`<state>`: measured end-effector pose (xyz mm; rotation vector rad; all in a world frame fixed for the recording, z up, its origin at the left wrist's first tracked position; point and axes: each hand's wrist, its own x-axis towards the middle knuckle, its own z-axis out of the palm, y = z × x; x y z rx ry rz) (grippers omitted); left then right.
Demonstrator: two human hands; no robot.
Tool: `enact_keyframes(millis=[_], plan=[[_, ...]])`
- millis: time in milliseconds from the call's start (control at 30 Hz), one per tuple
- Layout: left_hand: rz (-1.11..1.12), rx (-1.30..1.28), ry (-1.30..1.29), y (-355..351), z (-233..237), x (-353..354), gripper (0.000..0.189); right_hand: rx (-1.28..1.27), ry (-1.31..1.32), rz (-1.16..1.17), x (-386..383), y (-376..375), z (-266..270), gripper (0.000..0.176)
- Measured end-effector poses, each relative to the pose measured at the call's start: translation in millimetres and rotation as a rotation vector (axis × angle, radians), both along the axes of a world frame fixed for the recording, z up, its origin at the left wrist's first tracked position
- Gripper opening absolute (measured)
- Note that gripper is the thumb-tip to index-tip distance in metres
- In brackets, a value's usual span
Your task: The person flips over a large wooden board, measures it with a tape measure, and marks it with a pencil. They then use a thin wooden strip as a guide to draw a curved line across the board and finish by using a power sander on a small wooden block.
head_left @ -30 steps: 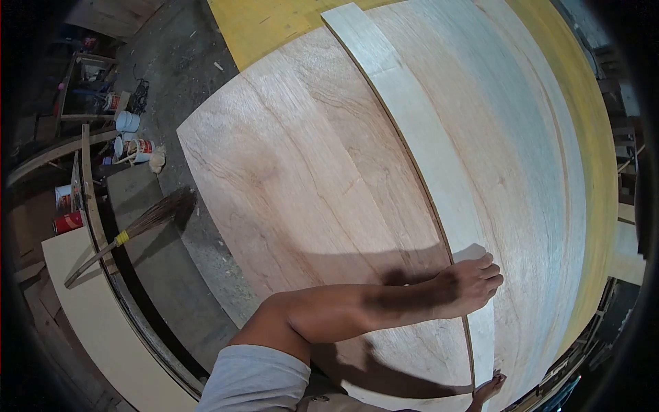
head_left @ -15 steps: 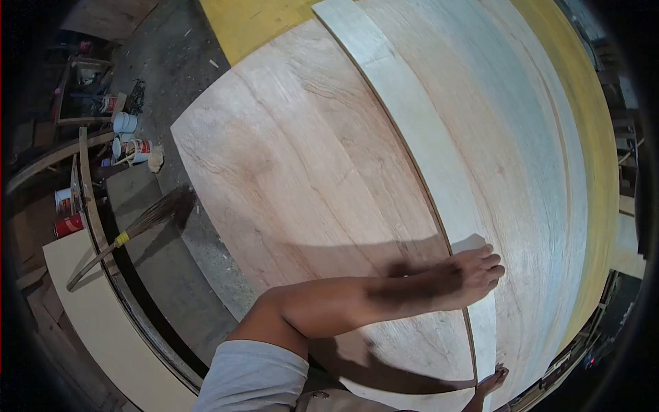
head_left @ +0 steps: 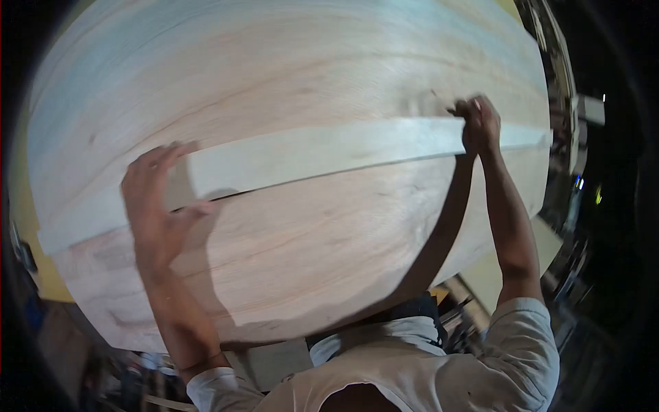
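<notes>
A long pale wooden strip lies across a large sheet of plywood. My left hand spans the strip's left part, its fingers spread at the far edge and its thumb apart near the close edge. Toward the right end, my right hand is closed over the strip, fingers bunched at its far edge. A thin pencil-like stick, blurred, pokes out leftward from those fingers, and most of it is hidden in the grip. Shadows of both arms fall on the plywood.
Yellow board shows past the plywood's left edge. A pale panel lies beyond its lower right. Cluttered items sit below on the left, and dark shelving lines the right side.
The view has swung round, so the strip now runs left to right. My left hand has gone from lying on the strip to straddling it; my right hand is now fully in view.
</notes>
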<state>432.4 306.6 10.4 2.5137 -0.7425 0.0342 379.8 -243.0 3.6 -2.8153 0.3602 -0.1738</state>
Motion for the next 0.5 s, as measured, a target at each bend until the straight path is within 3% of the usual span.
enact_keyframes(millis=[67, 100, 167, 267, 367, 433, 500], plan=[[0.051, -0.164, 0.106, -4, -17, 12, 0.039, -0.093, -0.094, 0.062, 1, 1, -10, 0.011], [0.017, -0.142, 0.110, -19, -15, 11, 0.039, -0.064, -0.094, 0.071, -2, -3, -10, 0.010], [0.304, -0.085, 0.153, -49, -8, 13, 0.027, -0.054, -0.115, 0.070, -4, -2, -10, 0.010], [0.218, -0.139, 0.136, -119, 5, 16, 0.022, -0.032, -0.155, 0.054, -3, -1, -15, 0.011], [0.196, -0.021, -0.001, -153, -31, 21, 0.024, 0.002, -0.185, 0.043, -4, 4, -6, 0.011], [0.232, 0.075, 0.010, -160, -30, 22, 0.026, 0.042, -0.191, 0.057, -6, -10, -15, 0.012], [0.263, 0.093, 0.011, -166, -35, 19, 0.032, 0.536, -0.561, 0.244, -15, -54, -31, 0.019]])
